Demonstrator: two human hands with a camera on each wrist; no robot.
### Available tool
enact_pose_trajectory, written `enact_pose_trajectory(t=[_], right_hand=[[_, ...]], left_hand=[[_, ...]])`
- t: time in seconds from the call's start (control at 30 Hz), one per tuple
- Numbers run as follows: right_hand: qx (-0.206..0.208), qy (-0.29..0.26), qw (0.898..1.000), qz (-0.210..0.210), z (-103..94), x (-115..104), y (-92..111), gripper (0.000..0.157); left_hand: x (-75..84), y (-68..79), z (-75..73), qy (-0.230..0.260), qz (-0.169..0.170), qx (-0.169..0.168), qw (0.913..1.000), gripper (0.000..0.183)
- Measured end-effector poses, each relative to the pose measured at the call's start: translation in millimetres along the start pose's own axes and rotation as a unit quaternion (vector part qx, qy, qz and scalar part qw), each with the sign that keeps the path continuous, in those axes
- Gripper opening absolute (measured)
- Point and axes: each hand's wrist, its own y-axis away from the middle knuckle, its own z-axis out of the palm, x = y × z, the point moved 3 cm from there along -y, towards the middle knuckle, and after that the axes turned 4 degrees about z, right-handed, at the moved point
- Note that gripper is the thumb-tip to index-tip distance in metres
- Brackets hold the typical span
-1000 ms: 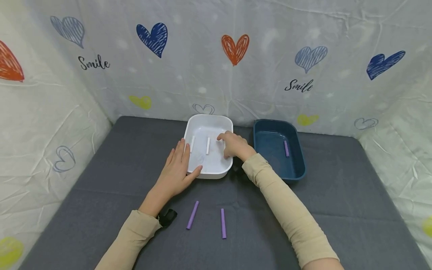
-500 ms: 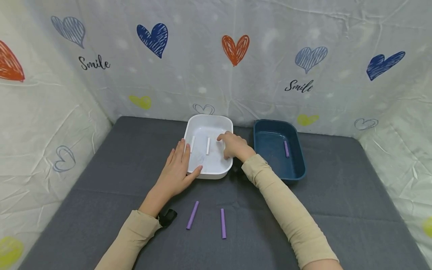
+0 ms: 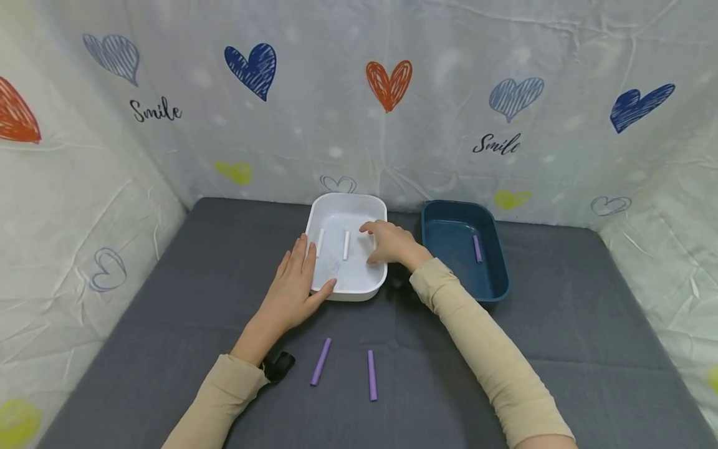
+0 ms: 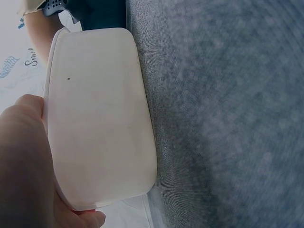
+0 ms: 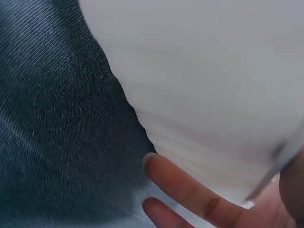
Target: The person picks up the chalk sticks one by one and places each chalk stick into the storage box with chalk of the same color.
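Observation:
My left hand (image 3: 293, 290) lies along the left side of the white tray (image 3: 349, 293), its fingers straight and its thumb reaching over the front rim. Over the tray's right rim hovers my right hand (image 3: 391, 243), index finger and thumb spread apart above the inside. Two white chalk sticks (image 3: 346, 245) lie in the tray. In the left wrist view, the tray's smooth wall (image 4: 97, 114) fills the middle, with my left thumb at its rim. The right wrist view shows extended fingers (image 5: 187, 187) beside the white wall (image 5: 199, 71). No chalk shows between the right fingers.
To the right stands a dark blue tray (image 3: 449, 274) with one purple chalk stick (image 3: 477, 249) in it. Two more purple chalk sticks lie in front on the grey cloth, one left (image 3: 321, 362) and one right (image 3: 372, 375). A white patterned curtain (image 3: 314, 125) hangs behind.
My right thumb and wrist have shifted slightly right, widening the gap between thumb and index finger. My left hand and the chalk stay put, while the head view tilts a little.

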Motion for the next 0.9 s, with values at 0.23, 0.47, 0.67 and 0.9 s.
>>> enact_pose_trajectory(t=[0.23, 0.47, 0.67, 0.9], right_hand=[[0.012, 0.005, 1.000, -0.023, -12.8, 1, 13, 0.063], [0.042, -0.014, 0.997, -0.055, -27.5, 7, 32, 0.060], [0.084, -0.028, 0.994, -0.071, -39.2, 13, 52, 0.058], [0.125, -0.080, 0.987, -0.067, -43.7, 30, 79, 0.048]], left_hand=[[-0.3, 0.2, 1.3, -0.001, 0.000, 0.005, 1.0000, 0.086], [-1.4, -0.8, 2.2, 0.004, 0.002, 0.006, 1.0000, 0.087], [-1.7, -1.4, 0.8, 0.007, 0.002, 0.008, 0.9999, 0.088], [-0.7, -2.0, 2.7, 0.012, 0.007, 0.008, 0.9999, 0.087]])
